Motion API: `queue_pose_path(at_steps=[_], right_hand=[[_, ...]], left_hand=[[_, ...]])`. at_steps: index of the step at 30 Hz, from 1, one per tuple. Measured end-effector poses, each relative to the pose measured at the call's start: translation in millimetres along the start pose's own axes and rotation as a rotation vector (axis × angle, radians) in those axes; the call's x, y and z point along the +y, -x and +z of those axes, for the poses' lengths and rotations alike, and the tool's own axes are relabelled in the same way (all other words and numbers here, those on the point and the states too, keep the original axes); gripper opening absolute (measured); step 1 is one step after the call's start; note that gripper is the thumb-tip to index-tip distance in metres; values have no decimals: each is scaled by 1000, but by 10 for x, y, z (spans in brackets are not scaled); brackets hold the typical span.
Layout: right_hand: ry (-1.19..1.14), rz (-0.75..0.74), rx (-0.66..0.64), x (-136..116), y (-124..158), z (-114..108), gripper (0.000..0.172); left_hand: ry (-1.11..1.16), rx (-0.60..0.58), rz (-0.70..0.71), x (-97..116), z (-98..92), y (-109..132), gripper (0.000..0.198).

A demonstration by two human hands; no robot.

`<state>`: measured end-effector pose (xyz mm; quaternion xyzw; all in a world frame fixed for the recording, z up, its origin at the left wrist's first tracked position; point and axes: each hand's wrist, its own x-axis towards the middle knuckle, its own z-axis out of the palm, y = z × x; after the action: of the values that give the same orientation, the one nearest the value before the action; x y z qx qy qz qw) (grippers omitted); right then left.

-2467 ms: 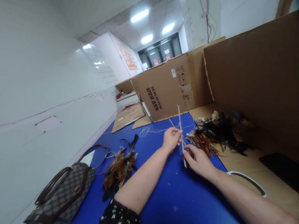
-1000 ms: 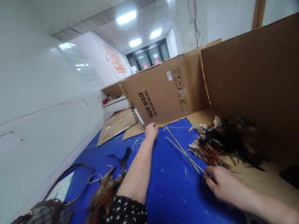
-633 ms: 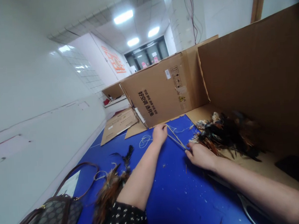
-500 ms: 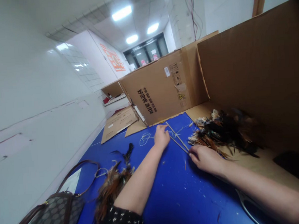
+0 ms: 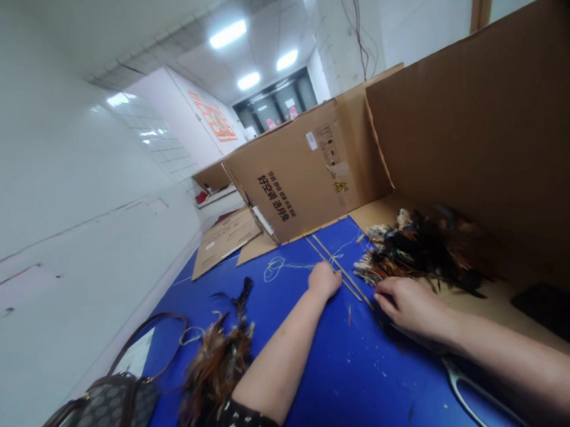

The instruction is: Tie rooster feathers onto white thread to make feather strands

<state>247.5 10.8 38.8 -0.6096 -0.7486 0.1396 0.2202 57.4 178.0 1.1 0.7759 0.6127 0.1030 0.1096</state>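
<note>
Two thin sticks (image 5: pixel 344 271) lie side by side, slanting across the blue tabletop (image 5: pixel 324 360). My left hand (image 5: pixel 325 280) is closed at the nearer stick, its fingertips partly hidden behind the hand. My right hand (image 5: pixel 403 301) pinches near the lower end of the farther stick, thumb and forefinger close together; its other fingers are tucked under. Just beyond my right hand is a pile of dark and brown feathers (image 5: pixel 414 250) with pale bound ends. Pale thread (image 5: pixel 275 267) lies in loose loops left of the sticks and runs behind my left hand.
Another feather bunch (image 5: pixel 215 368) lies beside my left forearm. A patterned handbag (image 5: pixel 108 414) stands at the lower left. A scissors-like handle loop (image 5: pixel 466 396) shows under my right forearm. Tall cardboard panels (image 5: pixel 306 173) wall the back and right. A flat cardboard piece (image 5: pixel 226 240) lies back left.
My left hand has moved from the sticks' far end down toward their middle, nearer my right hand. The nearer stick's lower end now shows free of my right hand. The view shifted slightly.
</note>
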Motion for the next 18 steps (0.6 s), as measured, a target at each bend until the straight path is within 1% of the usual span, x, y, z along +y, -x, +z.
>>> queue_pose_path(at_steps=[2,5,6,8,10,11,13,15,18], right_hand=[[61,-22,59,34,-157,-127,35],[198,-73,120,148,-532,-270,34],[248,-80,92,199,-682,-279,32],[296,-55,31,306,-989,-226,32],[302,-14,-6,408,-1265,-97,34],[300,11,-21,454,-1381,-22,35],[286,60,-45,530,-1557,115,34],[252,104,-50,586,-1662,197,31],[163,148,3,628,-1705,189,29]], left_hand=[[15,12,-10,13,14,-76,28],[52,37,-19,7,18,-115,25],[65,50,-17,-1,13,-95,26],[90,83,-5,-28,-14,2,33],[123,127,20,-76,-72,179,43],[168,152,61,-107,-112,293,45],[271,192,100,-178,-211,559,44],[383,194,114,-250,-319,848,40],[504,173,131,-334,-452,1250,37]])
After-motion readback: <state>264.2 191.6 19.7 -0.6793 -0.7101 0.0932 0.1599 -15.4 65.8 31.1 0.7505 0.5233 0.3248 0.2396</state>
